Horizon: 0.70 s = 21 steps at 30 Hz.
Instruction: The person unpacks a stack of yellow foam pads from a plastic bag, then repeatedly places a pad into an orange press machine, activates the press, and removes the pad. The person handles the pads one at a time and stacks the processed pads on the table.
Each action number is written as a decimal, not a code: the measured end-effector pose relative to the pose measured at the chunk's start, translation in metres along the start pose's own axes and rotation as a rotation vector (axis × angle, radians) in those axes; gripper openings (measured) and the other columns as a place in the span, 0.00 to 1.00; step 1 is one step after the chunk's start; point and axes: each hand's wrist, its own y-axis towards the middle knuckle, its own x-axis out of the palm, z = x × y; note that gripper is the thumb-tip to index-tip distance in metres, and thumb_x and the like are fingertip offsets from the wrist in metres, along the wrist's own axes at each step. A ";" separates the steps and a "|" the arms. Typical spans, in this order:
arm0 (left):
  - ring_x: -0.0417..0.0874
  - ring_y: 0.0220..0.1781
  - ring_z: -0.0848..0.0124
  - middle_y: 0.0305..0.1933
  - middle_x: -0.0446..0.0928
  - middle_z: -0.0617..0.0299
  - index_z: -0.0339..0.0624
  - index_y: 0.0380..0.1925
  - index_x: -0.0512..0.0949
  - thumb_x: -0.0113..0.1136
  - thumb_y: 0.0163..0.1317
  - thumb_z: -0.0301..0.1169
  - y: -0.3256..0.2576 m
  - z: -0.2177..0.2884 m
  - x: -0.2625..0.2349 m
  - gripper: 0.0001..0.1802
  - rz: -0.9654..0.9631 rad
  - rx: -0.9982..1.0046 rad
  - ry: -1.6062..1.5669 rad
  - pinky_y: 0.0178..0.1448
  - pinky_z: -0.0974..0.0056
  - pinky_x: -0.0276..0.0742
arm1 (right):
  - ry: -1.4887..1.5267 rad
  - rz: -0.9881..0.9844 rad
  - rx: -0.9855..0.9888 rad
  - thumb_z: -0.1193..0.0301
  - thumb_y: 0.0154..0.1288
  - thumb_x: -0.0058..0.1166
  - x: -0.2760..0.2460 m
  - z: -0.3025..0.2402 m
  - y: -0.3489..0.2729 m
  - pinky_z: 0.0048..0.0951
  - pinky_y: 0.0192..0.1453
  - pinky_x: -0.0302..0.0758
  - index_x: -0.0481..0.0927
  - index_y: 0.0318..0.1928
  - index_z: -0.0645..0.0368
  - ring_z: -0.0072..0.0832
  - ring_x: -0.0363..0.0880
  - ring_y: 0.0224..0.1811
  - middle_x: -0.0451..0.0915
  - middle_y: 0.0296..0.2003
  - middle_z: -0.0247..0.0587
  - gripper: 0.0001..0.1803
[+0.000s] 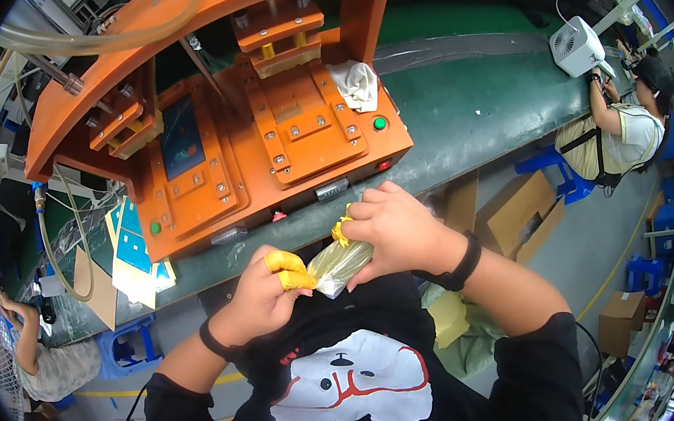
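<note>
A crinkled clear plastic bag (339,266) is held between my two hands, close in front of my chest. My left hand (262,295), with yellow covers on its fingers, pinches the bag's left end. My right hand (402,233) grips the opposite side from above, its thumb along the lower right edge; yellow also shows at its fingertips. What the bag holds, if anything, I cannot make out. Just beyond my hands stands an orange press machine (310,153) with two fixture beds, and neither hand touches it.
A white cloth (354,86) lies on the machine's right corner, near a green button (379,123). Blue and cream sheets (134,241) lie at its left. The green bench (466,100) runs away to the right. Open cardboard boxes (519,215) stand on the floor. Two other people sit nearby.
</note>
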 end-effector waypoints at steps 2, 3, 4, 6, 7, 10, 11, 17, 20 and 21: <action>0.82 0.48 0.52 0.46 0.83 0.55 0.42 0.38 0.87 0.72 0.59 0.20 0.001 0.002 -0.003 0.09 0.045 0.025 0.056 0.54 0.56 0.79 | -0.027 0.019 0.049 0.36 0.38 0.78 -0.004 -0.005 -0.002 0.39 0.52 0.71 0.86 0.44 0.49 0.35 0.79 0.45 0.81 0.36 0.32 0.38; 0.82 0.48 0.52 0.47 0.83 0.54 0.42 0.40 0.87 0.73 0.58 0.21 0.002 0.006 -0.002 0.10 0.080 -0.002 0.066 0.55 0.55 0.78 | -0.038 0.029 0.075 0.37 0.38 0.78 -0.003 -0.009 -0.004 0.39 0.53 0.71 0.86 0.44 0.49 0.36 0.79 0.45 0.81 0.37 0.33 0.38; 0.82 0.48 0.52 0.48 0.83 0.54 0.42 0.42 0.87 0.75 0.58 0.23 0.002 0.009 -0.002 0.12 0.116 -0.029 0.076 0.56 0.55 0.78 | -0.058 0.053 0.134 0.37 0.39 0.78 -0.001 -0.014 -0.004 0.39 0.53 0.71 0.85 0.45 0.50 0.36 0.79 0.46 0.81 0.38 0.34 0.38; 0.81 0.56 0.51 0.56 0.83 0.52 0.40 0.54 0.85 0.79 0.58 0.32 -0.002 0.010 0.005 0.24 0.330 -0.140 0.003 0.64 0.52 0.76 | -0.103 0.104 0.259 0.39 0.41 0.78 0.002 -0.026 -0.004 0.40 0.55 0.71 0.85 0.47 0.52 0.38 0.79 0.47 0.81 0.40 0.35 0.39; 0.81 0.57 0.50 0.55 0.83 0.52 0.39 0.53 0.85 0.80 0.58 0.34 0.007 0.020 0.004 0.24 0.272 -0.086 0.135 0.65 0.51 0.75 | -0.095 0.132 0.274 0.42 0.45 0.78 0.006 -0.032 -0.003 0.41 0.54 0.70 0.83 0.49 0.55 0.38 0.79 0.47 0.81 0.41 0.38 0.37; 0.81 0.59 0.47 0.55 0.84 0.50 0.39 0.52 0.86 0.81 0.57 0.39 0.022 0.020 0.016 0.25 0.139 -0.045 0.314 0.65 0.49 0.76 | -0.160 0.166 0.293 0.45 0.48 0.77 0.016 -0.059 0.000 0.41 0.53 0.69 0.82 0.50 0.56 0.38 0.78 0.46 0.80 0.40 0.39 0.36; 0.82 0.59 0.48 0.54 0.85 0.51 0.40 0.50 0.87 0.81 0.57 0.38 0.018 0.018 0.021 0.23 0.124 -0.092 0.298 0.64 0.49 0.76 | -0.154 0.181 0.284 0.48 0.49 0.77 0.017 -0.065 -0.001 0.41 0.52 0.68 0.81 0.50 0.56 0.38 0.78 0.46 0.79 0.40 0.39 0.34; 0.85 0.52 0.51 0.52 0.87 0.54 0.42 0.42 0.90 0.80 0.58 0.36 0.012 0.022 0.027 0.15 0.171 -0.051 0.281 0.59 0.53 0.79 | -0.089 0.181 0.356 0.50 0.48 0.79 0.016 -0.067 -0.009 0.41 0.56 0.69 0.82 0.54 0.59 0.40 0.78 0.49 0.81 0.44 0.41 0.37; 0.86 0.48 0.51 0.51 0.87 0.54 0.42 0.39 0.91 0.80 0.58 0.36 0.012 0.024 0.025 0.13 0.147 -0.131 0.265 0.56 0.53 0.80 | -0.038 0.170 0.347 0.51 0.48 0.80 0.014 -0.067 -0.009 0.42 0.56 0.69 0.81 0.55 0.60 0.41 0.78 0.51 0.81 0.45 0.42 0.38; 0.86 0.46 0.51 0.50 0.87 0.55 0.42 0.39 0.91 0.80 0.58 0.36 0.013 0.025 0.024 0.12 0.133 -0.163 0.265 0.55 0.53 0.80 | -0.023 0.166 0.344 0.51 0.48 0.80 0.013 -0.067 -0.008 0.42 0.56 0.69 0.81 0.55 0.60 0.41 0.78 0.51 0.81 0.45 0.42 0.38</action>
